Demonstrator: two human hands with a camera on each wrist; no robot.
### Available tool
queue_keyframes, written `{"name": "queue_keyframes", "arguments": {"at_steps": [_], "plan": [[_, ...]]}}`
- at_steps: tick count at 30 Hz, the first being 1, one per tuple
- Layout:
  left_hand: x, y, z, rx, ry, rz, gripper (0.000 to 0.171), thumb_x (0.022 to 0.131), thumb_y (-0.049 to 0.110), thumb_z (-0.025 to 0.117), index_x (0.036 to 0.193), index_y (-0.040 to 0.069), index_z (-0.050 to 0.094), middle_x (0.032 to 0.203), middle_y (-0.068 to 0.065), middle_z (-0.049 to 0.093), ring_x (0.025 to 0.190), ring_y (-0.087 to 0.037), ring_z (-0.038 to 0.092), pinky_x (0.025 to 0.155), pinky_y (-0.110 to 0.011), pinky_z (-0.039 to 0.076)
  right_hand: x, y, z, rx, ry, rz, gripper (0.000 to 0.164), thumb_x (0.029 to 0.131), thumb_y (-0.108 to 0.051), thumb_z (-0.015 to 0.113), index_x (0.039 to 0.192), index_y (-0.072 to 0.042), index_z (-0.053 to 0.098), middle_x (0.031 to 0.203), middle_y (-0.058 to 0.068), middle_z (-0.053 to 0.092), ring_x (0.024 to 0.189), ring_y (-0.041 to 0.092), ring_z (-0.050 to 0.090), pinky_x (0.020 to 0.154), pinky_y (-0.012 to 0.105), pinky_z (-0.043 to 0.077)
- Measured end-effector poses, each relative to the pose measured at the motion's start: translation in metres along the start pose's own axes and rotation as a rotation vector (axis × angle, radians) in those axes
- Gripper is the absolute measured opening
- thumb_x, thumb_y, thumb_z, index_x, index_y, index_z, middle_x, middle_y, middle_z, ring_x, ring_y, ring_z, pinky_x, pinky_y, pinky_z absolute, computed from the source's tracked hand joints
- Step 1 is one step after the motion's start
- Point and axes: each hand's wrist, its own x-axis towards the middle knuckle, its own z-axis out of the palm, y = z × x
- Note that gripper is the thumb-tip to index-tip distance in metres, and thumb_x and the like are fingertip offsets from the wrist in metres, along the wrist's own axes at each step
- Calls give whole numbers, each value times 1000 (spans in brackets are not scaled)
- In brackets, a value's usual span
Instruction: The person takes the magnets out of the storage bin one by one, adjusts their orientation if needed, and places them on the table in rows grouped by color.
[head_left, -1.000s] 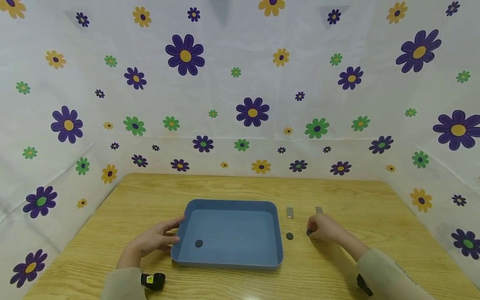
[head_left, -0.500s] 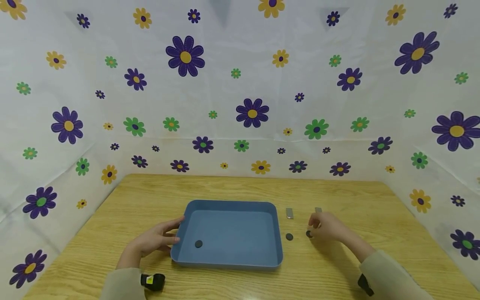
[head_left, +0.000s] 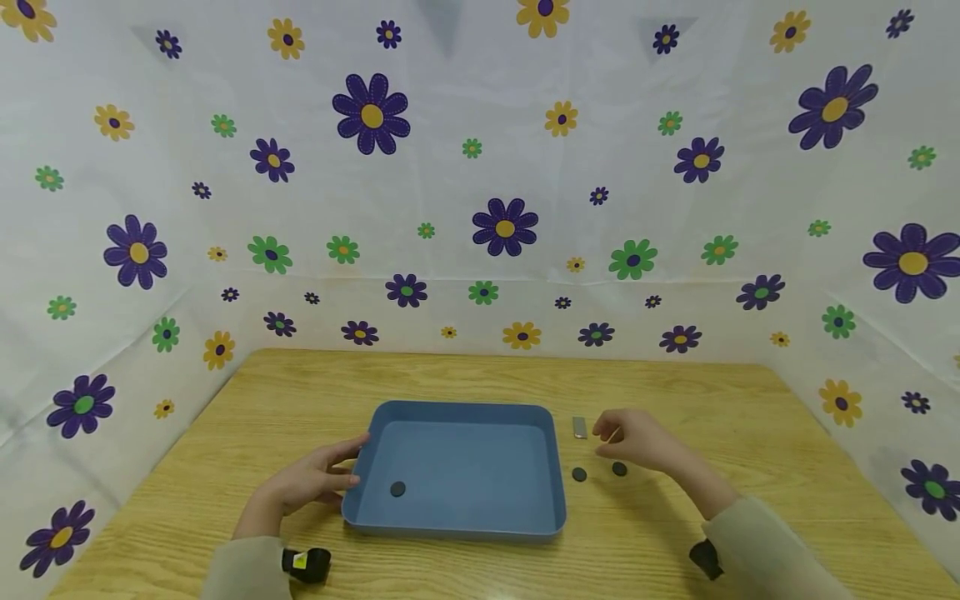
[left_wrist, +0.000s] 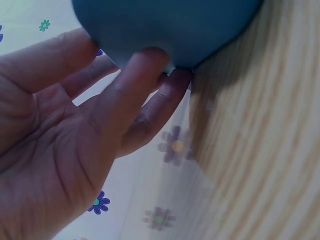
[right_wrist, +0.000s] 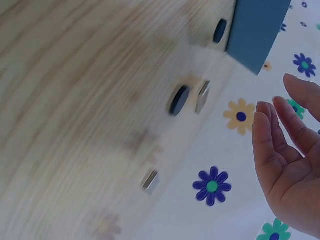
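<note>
A blue rectangular tray (head_left: 453, 529) lies on the wooden table, with one dark round disc (head_left: 398, 489) inside near its left wall. My left hand (head_left: 311, 479) touches the tray's left side; in the left wrist view its relaxed fingertips (left_wrist: 150, 60) rest against the blue outer wall. To the right of the tray lie two more dark discs, a nearer one (head_left: 580, 474) and a farther one (head_left: 619, 469). Above these hovers my right hand (head_left: 637, 437), thumb and fingers apart and holding nothing. Beside its fingertips lies a small silvery rectangular plate (head_left: 580, 427). A second plate (right_wrist: 150, 180) shows in the right wrist view.
The wooden table (head_left: 480, 575) is enclosed at the back and sides by a white cloth (head_left: 442, 183) printed with flowers. Black wrist devices, one on the left (head_left: 307, 565) and one on the right (head_left: 705, 558), sit by the sleeves.
My right hand has let go of the farther right-hand disc, risen and moved left, now covering the second plate in the head view. The left hand and tray have stayed put.
</note>
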Motion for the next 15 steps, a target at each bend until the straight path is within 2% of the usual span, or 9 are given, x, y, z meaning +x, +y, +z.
{"name": "queue_keyframes", "arguments": {"at_steps": [15], "plan": [[-1,2,1,16,7,-10,67,89,11,53,142,3,12,139,-32,10,112,-38,41,74,-40,48,33,-47,27,42,3,-115,19,76,-5,67,92,1,61,89,11,61,76,19,57,61,25,47]]}}
